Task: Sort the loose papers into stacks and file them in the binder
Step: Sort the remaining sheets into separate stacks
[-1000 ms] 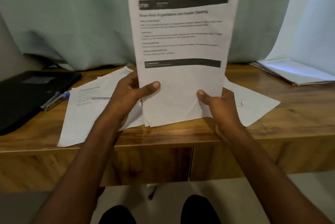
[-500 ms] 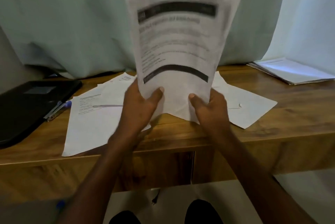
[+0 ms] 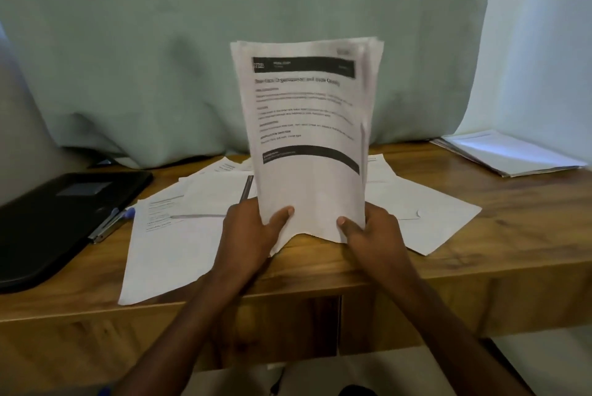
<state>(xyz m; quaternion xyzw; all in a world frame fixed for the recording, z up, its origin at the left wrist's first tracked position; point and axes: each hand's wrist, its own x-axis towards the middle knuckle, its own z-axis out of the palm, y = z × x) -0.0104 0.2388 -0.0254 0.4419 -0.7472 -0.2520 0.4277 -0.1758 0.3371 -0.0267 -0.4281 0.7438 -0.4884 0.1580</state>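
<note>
Both hands hold a sheaf of thin white printed sheets (image 3: 307, 139) upright over the near edge of the wooden table (image 3: 512, 235), the left hand (image 3: 253, 232) and right hand (image 3: 371, 232) each curled round a bottom corner with the thumb pressed on the front page. More loose papers (image 3: 166, 235) lie flat and fanned behind it. A flat black binder (image 3: 54, 219) with a pen (image 3: 112, 224) lies at the left, and another neat stack (image 3: 512, 155) at the far right.
</note>
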